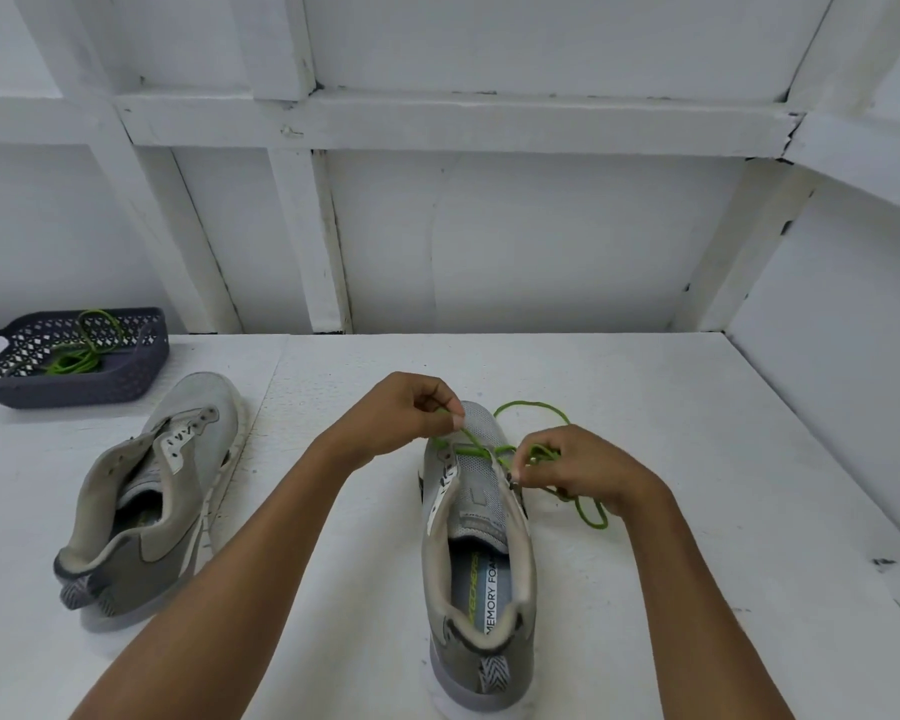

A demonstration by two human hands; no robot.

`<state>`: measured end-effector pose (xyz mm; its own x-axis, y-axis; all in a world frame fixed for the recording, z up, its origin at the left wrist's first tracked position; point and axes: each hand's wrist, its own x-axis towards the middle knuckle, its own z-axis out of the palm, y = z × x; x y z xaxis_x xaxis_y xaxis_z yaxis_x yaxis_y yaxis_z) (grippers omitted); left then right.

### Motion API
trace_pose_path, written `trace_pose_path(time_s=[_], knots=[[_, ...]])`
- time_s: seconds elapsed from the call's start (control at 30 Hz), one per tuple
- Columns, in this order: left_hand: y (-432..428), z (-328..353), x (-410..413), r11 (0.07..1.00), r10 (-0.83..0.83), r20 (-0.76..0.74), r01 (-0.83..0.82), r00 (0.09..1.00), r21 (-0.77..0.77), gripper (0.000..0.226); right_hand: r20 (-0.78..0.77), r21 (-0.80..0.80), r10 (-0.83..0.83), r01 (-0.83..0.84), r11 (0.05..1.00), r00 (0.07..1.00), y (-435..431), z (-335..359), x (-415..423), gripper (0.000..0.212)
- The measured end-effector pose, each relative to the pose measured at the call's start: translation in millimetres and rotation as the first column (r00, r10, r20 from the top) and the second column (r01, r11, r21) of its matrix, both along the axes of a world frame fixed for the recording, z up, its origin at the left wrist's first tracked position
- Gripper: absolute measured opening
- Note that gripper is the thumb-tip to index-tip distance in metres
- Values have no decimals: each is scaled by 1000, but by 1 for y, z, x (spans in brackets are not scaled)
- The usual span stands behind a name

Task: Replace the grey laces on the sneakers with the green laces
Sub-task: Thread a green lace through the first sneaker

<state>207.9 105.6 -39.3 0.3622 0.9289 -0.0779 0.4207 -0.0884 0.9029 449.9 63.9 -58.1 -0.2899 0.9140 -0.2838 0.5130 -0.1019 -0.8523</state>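
Note:
A grey sneaker [481, 553] stands upright in front of me, toe pointing away. A green lace [533, 407] crosses its lowest eyelets and loops over the table to the right. My left hand [401, 415] pinches one strand of this lace above the toe. My right hand [588, 467] pinches the other strand beside the right row of eyelets. A second grey sneaker [157, 496] lies tilted at the left with no lace in it.
A dark perforated basket [126, 376] stands at the back left with another green lace [81, 350] inside. White walls with wooden framing close the table at the back and right.

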Motion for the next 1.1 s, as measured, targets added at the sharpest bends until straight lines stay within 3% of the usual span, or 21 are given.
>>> trace_pose_path(time_s=[0.03, 0.1, 0.13, 0.2, 0.23, 0.27, 0.3, 0.43, 0.57, 0.63, 0.77, 0.93, 1.1], knots=[[0, 1, 1, 1000, -10, 13, 10, 1000, -5, 7, -23, 18, -2, 2, 1000, 1000, 0, -1, -3, 10], [1, 1, 2, 1000, -23, 4, 23, 1000, 2, 13, -217, 0, -128, 131, 991, 968, 3, -2, -4, 12], [2, 0, 2, 999, -30, -22, 30, 999, 11, 17, -381, -71, -218, 207, 976, 898, 4, -1, -3, 16], [2, -2, 0, 998, -62, -70, 63, 996, 11, 23, -662, -238, -359, 270, 933, 658, 5, 1, 2, 22], [1, -3, -1, 996, -85, -76, 85, 993, -1, 24, -721, -288, -398, 277, 917, 567, 5, 2, 5, 24], [0, -4, -2, 994, -112, -84, 112, 990, -10, 25, -733, -312, -424, 290, 905, 533, 6, 2, 7, 25], [0, -4, -1, 990, -138, -107, 137, 985, -9, 24, -712, -316, -438, 308, 898, 549, 5, 2, 8, 26], [0, -2, 3, 983, -174, -255, 183, 951, 12, 17, -504, -202, -393, 337, 919, 769, 5, -7, -1, 21], [2, 5, 12, 971, -194, -412, 235, 890, 52, 14, -132, 13, -169, 173, 985, 977, 3, -5, -6, 22], [4, 8, 19, 950, -233, -517, 305, 823, 58, 15, 16, 51, -99, 98, 994, 995, 2, -3, -7, 18], [8, 12, 31, 927, -267, -627, 373, 732, 41, 13, 163, 92, -39, 24, 995, 986, 3, -1, -9, 12], [7, 9, 35, 908, -213, -651, 393, 729, 143, 12, 233, 138, -53, 21, 990, 971, 3, 4, -10, 9], [6, 6, 33, 901, -260, -647, 422, 717, 105, 19, 288, 118, -9, -26, 993, 958, 3, 5, -17, 14]])
